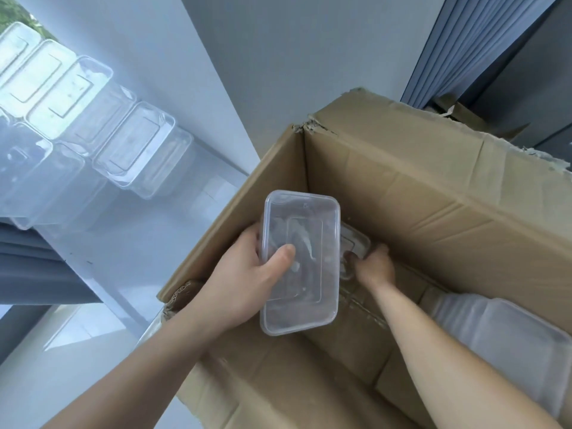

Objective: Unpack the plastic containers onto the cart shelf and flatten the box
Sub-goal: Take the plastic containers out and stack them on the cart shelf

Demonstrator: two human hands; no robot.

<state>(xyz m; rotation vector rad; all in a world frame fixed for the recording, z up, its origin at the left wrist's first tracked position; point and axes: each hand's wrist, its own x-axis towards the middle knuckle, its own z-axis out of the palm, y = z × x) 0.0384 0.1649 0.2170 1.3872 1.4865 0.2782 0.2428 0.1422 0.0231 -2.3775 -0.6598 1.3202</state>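
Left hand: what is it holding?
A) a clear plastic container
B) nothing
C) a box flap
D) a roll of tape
A: the left hand grips a clear plastic container over the open cardboard box, thumb on top; the right hand grips a second container inside.

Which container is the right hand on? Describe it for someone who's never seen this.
Look into the open cardboard box. At its bottom the right hand grips a clear container, partly hidden behind the lifted container in the left hand. Unlike the stack nearby, it lies singly.
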